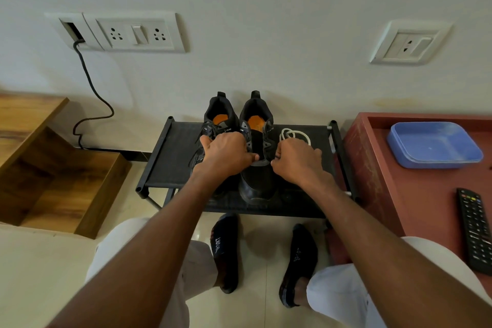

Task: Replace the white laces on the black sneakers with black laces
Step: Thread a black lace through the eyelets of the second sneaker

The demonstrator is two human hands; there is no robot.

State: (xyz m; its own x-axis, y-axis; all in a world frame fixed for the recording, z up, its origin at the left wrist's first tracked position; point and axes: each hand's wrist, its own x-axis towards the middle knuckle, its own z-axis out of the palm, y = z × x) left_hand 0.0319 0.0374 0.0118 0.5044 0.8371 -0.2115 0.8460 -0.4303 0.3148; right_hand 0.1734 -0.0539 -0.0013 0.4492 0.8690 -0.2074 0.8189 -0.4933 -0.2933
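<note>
Nearest the camera, both forearms reach out over a low black rack [170, 168] that carries the two black sneakers [257, 157] side by side, toes toward the person. Over the left shoe, the left hand [226, 154] curls its fingers down at the right shoe's edge; whether it pinches a lace I cannot tell. At the right shoe's eyelets the right hand [299, 160] is closed narrow, seemingly nipping a thin black lace. Such cord is light, limp and slack, so it is best taken at its stiff tip. Farther right lies the removed white lace [294, 134], loosely coiled on the rack.
</note>
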